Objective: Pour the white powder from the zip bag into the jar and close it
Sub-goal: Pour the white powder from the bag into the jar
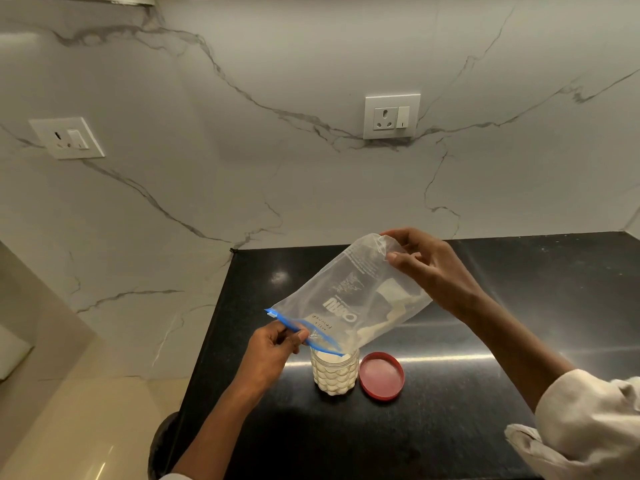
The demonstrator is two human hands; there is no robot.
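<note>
Now the zip bag (349,296) is up on a slant over the dark counter (467,427), its long axis running from high on the right down to low on the left, blue zip mouth pointing down into the open jar (334,374). The right hand (429,268) is pinched shut on the bag's closed bottom corner, lifting it high; the left hand (273,351) is closed on the blue zip edge, holding the mouth right at the jar's rim. The jar stands upright near the counter's front, already filled close to the top with white powder (388,317), and only a small clump is left, caught in the bag's lower right fold. That's the key line: the clump sits uphill from the mouth, so a steeper tilt or a shake from the right hand should send it down. The red lid (382,375) lies flat just beside the jar on its right, nearer the right hand for the closing, I'd say.
</note>
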